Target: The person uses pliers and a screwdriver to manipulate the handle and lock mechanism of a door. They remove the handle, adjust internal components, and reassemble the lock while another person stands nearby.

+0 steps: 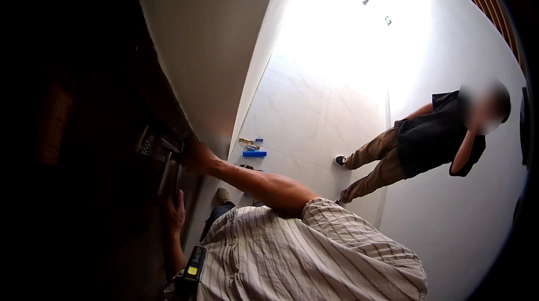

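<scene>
My right arm reaches across to the left, and my right hand (197, 158) is in deep shadow beside the metal door hardware at the edge of a dark door (120, 205). Its fingers are hidden. A long metal door handle (165, 173) shows there, with a thin metal strip (179, 177) alongside. Just below the strip, my left hand (175, 211) is closed, its thumb up against the strip's lower end. What its fingers hold is lost in the dark.
On the pale tiled floor (292, 104) lie a blue box (255, 154) and several small parts (251, 147). A person (432, 132) in a dark shirt stands at the right near a white wall (449, 233). A white wall end (213, 37) borders the door.
</scene>
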`<action>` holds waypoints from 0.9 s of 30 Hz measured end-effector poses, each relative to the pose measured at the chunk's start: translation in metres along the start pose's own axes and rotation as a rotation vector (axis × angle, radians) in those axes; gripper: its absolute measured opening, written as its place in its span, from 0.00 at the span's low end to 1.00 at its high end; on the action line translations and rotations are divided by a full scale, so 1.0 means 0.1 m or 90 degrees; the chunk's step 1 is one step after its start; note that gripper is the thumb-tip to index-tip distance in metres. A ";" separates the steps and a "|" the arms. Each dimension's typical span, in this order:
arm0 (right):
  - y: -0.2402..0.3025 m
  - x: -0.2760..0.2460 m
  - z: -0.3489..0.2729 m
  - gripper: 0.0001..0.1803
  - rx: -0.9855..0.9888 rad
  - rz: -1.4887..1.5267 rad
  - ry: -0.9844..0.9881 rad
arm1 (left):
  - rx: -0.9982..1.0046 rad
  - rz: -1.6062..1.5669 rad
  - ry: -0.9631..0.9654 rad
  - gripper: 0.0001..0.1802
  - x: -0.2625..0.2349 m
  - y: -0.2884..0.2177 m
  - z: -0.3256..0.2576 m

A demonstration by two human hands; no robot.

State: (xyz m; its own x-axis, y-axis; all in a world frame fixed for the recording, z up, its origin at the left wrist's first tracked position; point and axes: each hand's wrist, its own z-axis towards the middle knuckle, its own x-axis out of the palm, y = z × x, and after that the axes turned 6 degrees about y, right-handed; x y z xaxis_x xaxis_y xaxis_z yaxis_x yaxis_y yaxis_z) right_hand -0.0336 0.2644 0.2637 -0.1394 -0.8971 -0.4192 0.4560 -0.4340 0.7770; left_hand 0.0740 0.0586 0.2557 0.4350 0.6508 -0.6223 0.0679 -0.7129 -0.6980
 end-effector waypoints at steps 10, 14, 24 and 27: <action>0.58 -0.55 0.12 0.27 0.324 0.306 0.225 | 0.190 -0.034 -0.134 0.20 0.13 0.07 0.12; 0.16 -0.35 0.03 0.19 0.433 0.381 0.357 | 0.220 -0.071 -0.135 0.23 0.08 -0.08 0.09; -1.35 0.81 -0.67 0.12 0.356 0.573 0.447 | 0.148 0.047 -0.046 0.22 0.21 0.55 0.16; -0.97 0.67 -0.60 0.11 0.479 0.495 0.390 | 0.098 0.169 -0.039 0.24 0.02 -0.03 -0.12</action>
State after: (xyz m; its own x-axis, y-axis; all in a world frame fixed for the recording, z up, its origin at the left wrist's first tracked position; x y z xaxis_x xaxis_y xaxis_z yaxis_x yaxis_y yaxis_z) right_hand -0.0342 0.2517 0.1316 0.4670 -0.8389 0.2797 -0.4112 0.0740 0.9085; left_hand 0.0855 0.0587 0.2613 0.3638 0.4649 -0.8072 -0.1802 -0.8150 -0.5507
